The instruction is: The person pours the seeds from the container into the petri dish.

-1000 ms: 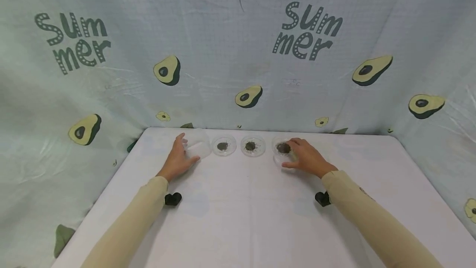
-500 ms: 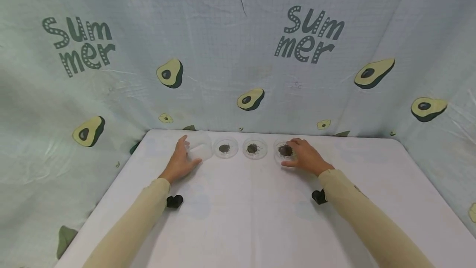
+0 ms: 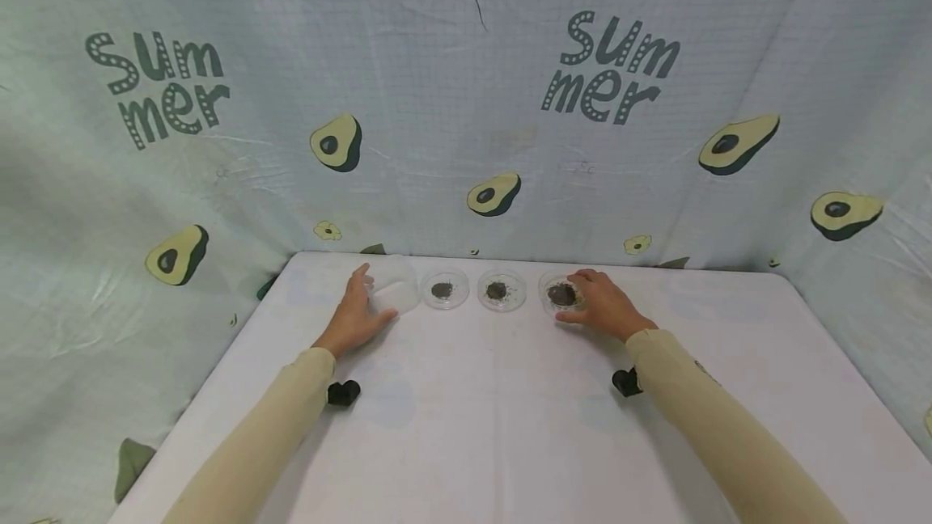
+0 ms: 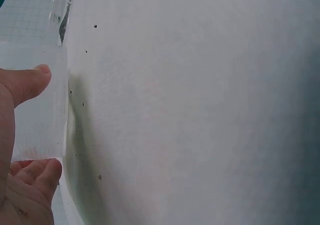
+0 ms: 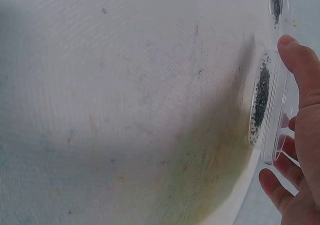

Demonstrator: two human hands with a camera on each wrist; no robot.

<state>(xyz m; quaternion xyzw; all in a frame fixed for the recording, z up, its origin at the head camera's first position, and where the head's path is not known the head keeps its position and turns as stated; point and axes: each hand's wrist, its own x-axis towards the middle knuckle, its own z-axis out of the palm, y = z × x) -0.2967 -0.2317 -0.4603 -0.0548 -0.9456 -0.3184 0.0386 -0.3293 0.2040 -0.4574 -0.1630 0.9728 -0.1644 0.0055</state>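
Note:
In the head view, my left hand (image 3: pixel 352 315) holds a clear plastic container (image 3: pixel 396 294) at the table's back left, thumb and fingers on opposite sides. The left wrist view shows its clear wall between my thumb and fingers. At the right end of the row, my right hand (image 3: pixel 606 306) pinches a clear petri dish lid (image 5: pixel 271 130) by its edge. The lid is at a petri dish (image 5: pixel 260 97) with dark grains; whether it is fully seated I cannot tell. Two more petri dishes, one on the left (image 3: pixel 445 289) and one in the middle (image 3: pixel 502 291), hold dark grains.
The white-covered table (image 3: pixel 466 419) reaches back to a hanging cloth (image 3: pixel 408 95) printed with avocados and lettering. A small black object shows at the left cuff (image 3: pixel 344 393), another black object (image 3: pixel 626 382) at the right cuff. Dark specks lie on the tablecloth.
The lid in my right hand has shifted from the near side of the right dish to line up over it. My left hand keeps its place at the container. The head view has tilted slightly.

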